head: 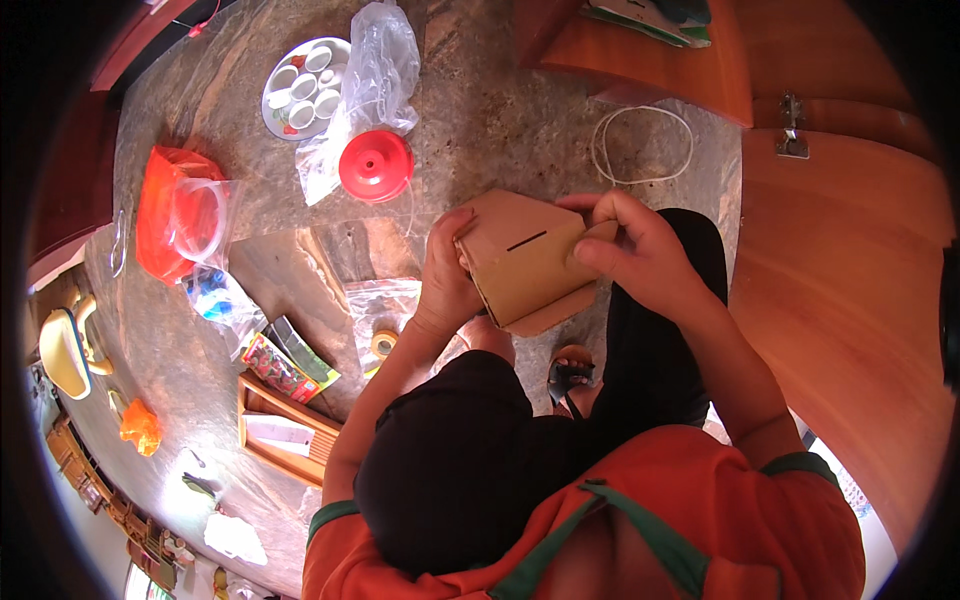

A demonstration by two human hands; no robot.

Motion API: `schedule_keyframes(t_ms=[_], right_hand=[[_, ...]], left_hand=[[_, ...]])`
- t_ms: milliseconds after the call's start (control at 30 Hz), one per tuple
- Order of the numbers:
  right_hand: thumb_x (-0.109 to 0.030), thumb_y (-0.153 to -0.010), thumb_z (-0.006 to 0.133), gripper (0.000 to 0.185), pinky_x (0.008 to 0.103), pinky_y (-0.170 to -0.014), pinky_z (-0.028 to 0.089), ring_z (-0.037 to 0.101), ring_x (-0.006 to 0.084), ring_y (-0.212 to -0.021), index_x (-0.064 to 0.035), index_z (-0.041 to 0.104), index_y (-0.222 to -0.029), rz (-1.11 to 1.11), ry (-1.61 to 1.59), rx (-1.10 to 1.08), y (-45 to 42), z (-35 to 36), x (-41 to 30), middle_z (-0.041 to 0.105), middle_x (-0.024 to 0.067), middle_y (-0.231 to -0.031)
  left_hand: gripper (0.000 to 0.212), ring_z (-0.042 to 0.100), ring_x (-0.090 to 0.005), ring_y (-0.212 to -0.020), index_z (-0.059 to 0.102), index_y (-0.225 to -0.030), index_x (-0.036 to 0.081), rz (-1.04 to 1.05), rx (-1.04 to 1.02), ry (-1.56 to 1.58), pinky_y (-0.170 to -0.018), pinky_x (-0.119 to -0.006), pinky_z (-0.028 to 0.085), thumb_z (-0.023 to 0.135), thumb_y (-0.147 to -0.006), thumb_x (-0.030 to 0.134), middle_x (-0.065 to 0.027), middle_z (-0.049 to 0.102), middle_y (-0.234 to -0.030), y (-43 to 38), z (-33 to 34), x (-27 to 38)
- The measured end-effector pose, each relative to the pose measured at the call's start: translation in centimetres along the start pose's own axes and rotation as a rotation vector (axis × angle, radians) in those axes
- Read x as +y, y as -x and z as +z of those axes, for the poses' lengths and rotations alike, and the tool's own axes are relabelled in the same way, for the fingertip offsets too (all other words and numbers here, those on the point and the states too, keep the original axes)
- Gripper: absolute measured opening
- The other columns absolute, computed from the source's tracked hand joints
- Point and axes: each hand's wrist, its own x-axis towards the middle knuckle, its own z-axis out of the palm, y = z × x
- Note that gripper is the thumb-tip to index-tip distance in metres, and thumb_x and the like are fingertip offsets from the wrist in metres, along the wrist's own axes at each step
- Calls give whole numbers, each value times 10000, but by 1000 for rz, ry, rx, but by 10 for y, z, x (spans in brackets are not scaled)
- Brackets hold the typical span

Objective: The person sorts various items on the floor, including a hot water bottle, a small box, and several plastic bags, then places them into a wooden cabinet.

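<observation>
A small brown cardboard box point(525, 274) with a narrow dark slot in one face is held above my knees. My left hand point(451, 270) grips its left side, with some fingers hidden behind the card. At the right end, my right hand point(637, 251) pinches a curved cardboard flap between thumb and fingers. Another flap sticks out along the lower edge of the box. On the floor just beyond lies a round red plastic lid-like piece point(376, 166) with a small centre hole.
A plate of white cups point(304, 49) and a clear plastic bag point(382, 64) lie ahead. Leftward are a red plastic bag point(154, 225), seed-style packets point(281, 367), a tape roll point(384, 343) and a wooden tray point(241, 409). A white cord coil point(690, 142) lies near an open cabinet door point(847, 285).
</observation>
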Motion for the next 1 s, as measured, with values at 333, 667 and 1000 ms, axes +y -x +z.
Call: schedule_keyframes(t_ms=[333,667,1000], right_hand=[[-102,-764,598,191,259,-769,407,483,118,-937,-49,416,-748,18,36,56,-4,8,-6,508,157,-1120],[-97,-780,583,202,276,-761,414,502,183,-1027,-30,438,-656,20,-164,99,-10,14,-4,567,119,-923],[-91,-790,564,181,275,-775,414,502,136,-926,-27,438,-678,116,-239,207,-9,25,-4,543,156,-1062]], left_hand=[[799,493,-345,-1034,417,-1165,41,446,-241,-81,-883,-415,396,819,-485,162,-190,497,-1118,-28,-40,103],[744,476,-297,-1060,285,-1219,113,428,-166,47,-859,-399,445,731,-631,23,-203,408,-1182,-15,-46,77],[693,464,-325,-1058,273,-1230,128,448,-105,66,-850,-432,447,673,-679,-2,-172,382,-1211,-10,-47,71]])
